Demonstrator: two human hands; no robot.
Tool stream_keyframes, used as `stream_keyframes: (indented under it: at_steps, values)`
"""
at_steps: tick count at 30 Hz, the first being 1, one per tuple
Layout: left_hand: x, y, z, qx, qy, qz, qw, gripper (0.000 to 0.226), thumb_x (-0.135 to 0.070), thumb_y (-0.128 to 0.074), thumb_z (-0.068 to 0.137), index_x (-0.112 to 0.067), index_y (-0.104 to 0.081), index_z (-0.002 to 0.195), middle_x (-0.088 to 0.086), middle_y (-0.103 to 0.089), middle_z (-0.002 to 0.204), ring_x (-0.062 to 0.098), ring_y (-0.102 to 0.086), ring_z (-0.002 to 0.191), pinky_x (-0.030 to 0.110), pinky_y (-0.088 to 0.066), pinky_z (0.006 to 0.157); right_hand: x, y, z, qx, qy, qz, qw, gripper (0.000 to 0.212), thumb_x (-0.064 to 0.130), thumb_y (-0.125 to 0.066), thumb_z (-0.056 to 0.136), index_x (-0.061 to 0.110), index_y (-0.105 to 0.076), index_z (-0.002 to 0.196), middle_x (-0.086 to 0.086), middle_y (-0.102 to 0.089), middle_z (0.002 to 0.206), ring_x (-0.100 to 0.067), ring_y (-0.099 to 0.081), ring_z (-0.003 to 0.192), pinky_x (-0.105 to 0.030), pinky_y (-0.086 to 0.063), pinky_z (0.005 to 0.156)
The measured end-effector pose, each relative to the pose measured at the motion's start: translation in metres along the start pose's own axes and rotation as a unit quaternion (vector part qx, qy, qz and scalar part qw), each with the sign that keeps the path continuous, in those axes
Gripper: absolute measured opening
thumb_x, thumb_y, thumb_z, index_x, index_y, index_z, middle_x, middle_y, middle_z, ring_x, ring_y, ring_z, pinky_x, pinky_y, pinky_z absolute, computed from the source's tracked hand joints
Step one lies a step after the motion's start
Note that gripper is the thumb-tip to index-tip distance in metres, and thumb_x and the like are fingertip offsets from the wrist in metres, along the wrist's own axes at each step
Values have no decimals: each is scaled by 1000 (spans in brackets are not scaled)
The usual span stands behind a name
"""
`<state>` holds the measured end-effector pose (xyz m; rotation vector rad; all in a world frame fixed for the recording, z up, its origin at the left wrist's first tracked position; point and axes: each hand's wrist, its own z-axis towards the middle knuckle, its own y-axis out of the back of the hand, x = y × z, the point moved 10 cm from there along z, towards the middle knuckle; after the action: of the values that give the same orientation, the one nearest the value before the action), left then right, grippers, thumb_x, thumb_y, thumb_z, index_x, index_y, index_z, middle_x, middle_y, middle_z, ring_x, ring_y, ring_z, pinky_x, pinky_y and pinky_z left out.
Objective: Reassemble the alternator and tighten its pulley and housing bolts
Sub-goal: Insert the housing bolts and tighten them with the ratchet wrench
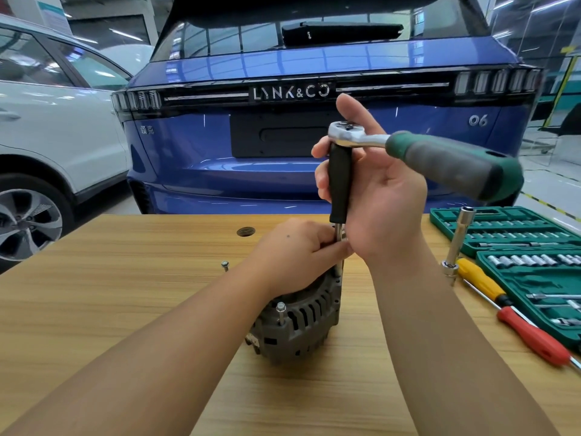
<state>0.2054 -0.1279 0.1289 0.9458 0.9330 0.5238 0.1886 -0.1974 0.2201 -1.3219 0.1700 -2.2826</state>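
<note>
Alternator (pixel 298 322) sits mid-table, my left hand (pixel 295 250) resting on top of it and pinching the extension bar (pixel 340 184) low down. Above it, my right hand (pixel 374 196) wraps the bar's black sleeve under the ratchet (pixel 408 152). Nobody holds the heavy handle, so I judge the socket could tip off the housing bolt. Another bolt (pixel 280 313) stands proud on the alternator's near side.

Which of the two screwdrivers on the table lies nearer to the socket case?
The yellow-handled screwdriver: its handle lies right beside the green socket case. The red-handled screwdriver lies on its other side, closer to the person.
</note>
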Motion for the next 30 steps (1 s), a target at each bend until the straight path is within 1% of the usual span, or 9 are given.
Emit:
stream_keyframes:
  at_steps: [4,6,12,14,16,19,22,26,30]
  values:
    - [1,2,0,-11,-2,-1,1000,45,-52,-52,103,-24,-61,69,-5,-54,58,9,-48,54,33,-39,55,-5,-6,-7,14,10,10,1000,47,40,-43,96,12,-47,134,-10,-57,85,-25,-47,65,-34,-34,60]
    - [-1,2,0,-11,-8,8,1000,43,-53,-51,103,-26,-61,71,-8,-54,58,9,-49,54,32,-40,55,-7,2,-9,-32,17,11,999,45,39,-53,90,14,-54,128,-4,-62,84,-19,-54,65,-30,-45,60]
    - [-10,-3,-2,28,-14,17,999,55,-64,-37,93,-23,-73,94,-1,-68,78,14,-61,70,42,-56,69,4,34,-16,-177,57,-95,978,16,22,-78,85,9,-70,84,5,-49,58,-10,-40,50,-22,-38,47]
    - [-9,-3,1,25,-19,31,999,43,-61,-43,100,-29,-66,84,-4,-62,74,11,-57,67,35,-49,61,1,38,-12,-150,25,-57,987,11,22,-75,87,22,-71,77,5,-53,61,-10,-45,52,-25,-40,52]
    - [-7,-2,2,17,-21,35,999,39,-58,-46,102,-31,-62,79,-5,-59,71,8,-54,65,30,-42,58,-2,34,-10,-105,17,-26,994,9,20,-71,90,23,-70,99,6,-58,70,-10,-50,58,-26,-42,58]
    - [-5,-1,0,5,-18,1,1000,43,-57,-46,101,-23,-71,88,-2,-66,74,12,-59,65,36,-52,63,4,19,-10,-73,91,-84,990,31,14,-65,94,30,-61,121,6,-57,78,-10,-52,62,-25,-46,60]
    - [-6,3,-3,-10,-24,-2,1000,51,-61,-39,92,-21,-71,85,-3,-66,72,11,-58,66,34,-50,62,8,0,-12,-44,163,-122,978,44,7,-64,91,44,-66,115,12,-58,76,-10,-50,63,-22,-47,59]
    - [0,1,-2,-1,-5,-21,1000,48,-60,-41,88,-24,-72,89,-5,-68,74,8,-61,64,29,-50,59,3,-4,-11,-20,167,-94,981,42,13,-62,81,42,-73,110,9,-58,74,-9,-48,61,-24,-47,59]
    - [4,-1,0,-14,-10,-36,999,34,-51,-52,98,-26,-69,83,-27,-61,68,-10,-56,62,6,-39,51,-7,2,-6,12,101,-15,995,41,24,-47,85,33,-72,117,6,-70,82,-15,-56,76,-43,-43,78]
